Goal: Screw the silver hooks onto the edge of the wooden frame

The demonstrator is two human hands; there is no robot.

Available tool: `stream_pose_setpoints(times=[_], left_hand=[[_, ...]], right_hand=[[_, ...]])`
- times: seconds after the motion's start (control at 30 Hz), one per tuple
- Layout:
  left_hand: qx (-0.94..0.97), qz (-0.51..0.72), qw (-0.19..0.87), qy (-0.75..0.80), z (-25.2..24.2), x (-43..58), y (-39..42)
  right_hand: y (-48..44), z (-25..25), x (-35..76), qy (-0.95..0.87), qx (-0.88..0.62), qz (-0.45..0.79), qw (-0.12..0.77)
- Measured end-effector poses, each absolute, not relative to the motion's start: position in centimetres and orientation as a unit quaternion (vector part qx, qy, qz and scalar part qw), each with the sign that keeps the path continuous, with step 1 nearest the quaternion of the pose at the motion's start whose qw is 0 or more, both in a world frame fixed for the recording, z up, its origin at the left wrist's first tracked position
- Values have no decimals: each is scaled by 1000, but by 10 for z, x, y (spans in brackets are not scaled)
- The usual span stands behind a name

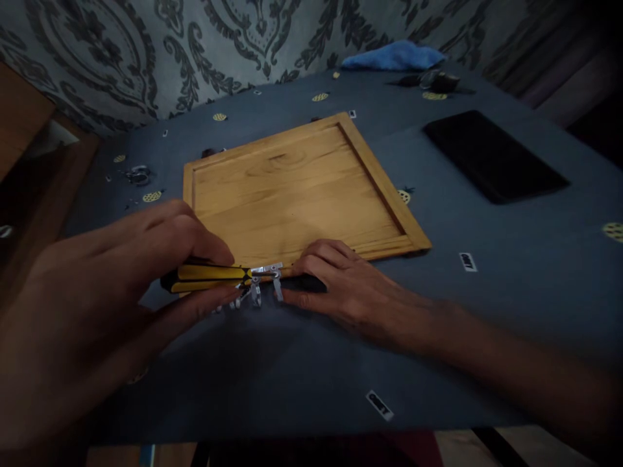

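A yellow-and-black screwdriver (214, 275) lies between the thumb and fingers of my left hand (146, 279), its shaft pointing right. The shaft meets a silver metal hinge (276, 280) at the near edge of a framed wooden panel (292, 188), which looks like a cabinet door. My right hand (335, 285) is closed at that same edge, thumb and fingertips against the hinge. A dark piece shows between its thumb and fingers; I cannot make out what it is. More silver metal parts (243, 298) show just below the screwdriver.
The panel rests on a table with a dark blue patterned cloth (311, 363). A black tablet-like slab (494, 155) lies to the right. At the back are a blue cloth (394, 56) and dark tools (433, 81). Small metal pieces (137, 174) lie left, near a wooden cabinet (24, 123).
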State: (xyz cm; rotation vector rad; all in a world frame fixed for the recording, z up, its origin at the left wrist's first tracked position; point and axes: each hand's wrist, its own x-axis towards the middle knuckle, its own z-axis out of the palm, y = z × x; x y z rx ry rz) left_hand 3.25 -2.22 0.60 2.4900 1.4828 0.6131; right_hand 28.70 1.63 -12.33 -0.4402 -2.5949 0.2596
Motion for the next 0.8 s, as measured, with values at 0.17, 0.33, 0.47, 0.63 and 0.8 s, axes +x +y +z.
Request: stream_pose_setpoints(times=[0.17,0.33,0.47,0.63,0.8], left_hand=[[829,218,114,502,5,34,-19],[824,294,124,468,-5,46,-13],[826,292,127,465,-10,51,-13],[823,304,140,458,-13,49,-13],[843,294,129,432,-17,49,-13]], right_hand=[[16,-123,288,-953,-165,90,236],[15,-122,287,-954,-168,84,232],[15,-124,286,-952,-165,82,244],[15,-126,286,-951,-161,84,251],[15,-125,286,-952,-173,87,236]])
